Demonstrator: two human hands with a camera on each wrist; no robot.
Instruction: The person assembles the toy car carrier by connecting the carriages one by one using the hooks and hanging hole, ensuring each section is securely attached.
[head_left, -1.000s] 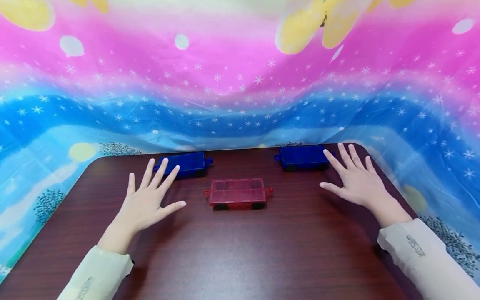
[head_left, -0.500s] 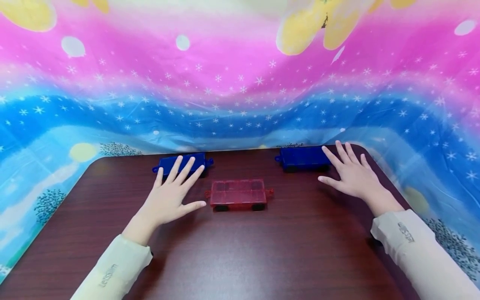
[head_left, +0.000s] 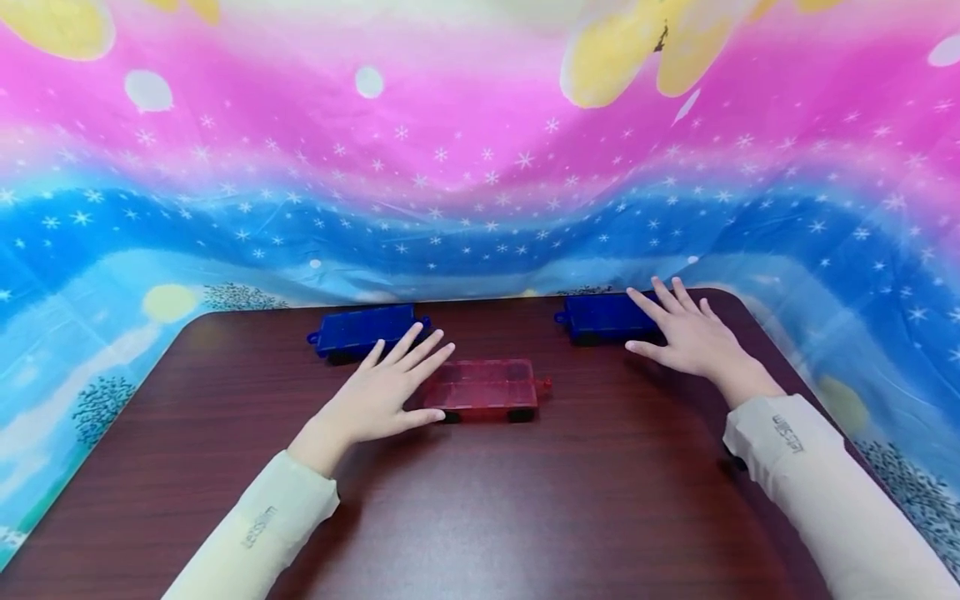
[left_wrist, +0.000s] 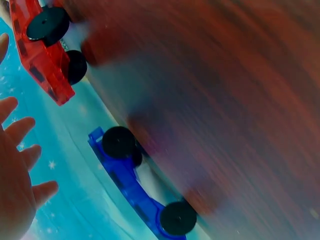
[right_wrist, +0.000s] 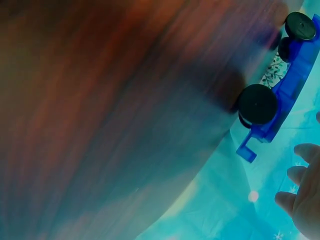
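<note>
A red see-through toy car base [head_left: 487,385] with black wheels and end hooks sits mid-table. My left hand [head_left: 382,392], fingers spread, overlaps its left end in the head view and hides the hook there. Behind that hand lies a blue toy car base [head_left: 363,329]. Another blue toy car base [head_left: 606,317] is at the back right, and my right hand [head_left: 686,333] spreads over its right end. Neither hand grips anything. The left wrist view shows the red base and a blue base [left_wrist: 132,185] from the side; the right wrist view shows one blue base [right_wrist: 290,90].
All the toy bases stand on a dark brown wood-grain table [head_left: 480,508] with rounded far corners. A pink and blue cloth [head_left: 465,200] printed with snowflakes hangs behind and around it.
My left hand has moved right, from over the left blue base to the red base's left end. My right hand has drifted slightly left and farther over the right blue base.
</note>
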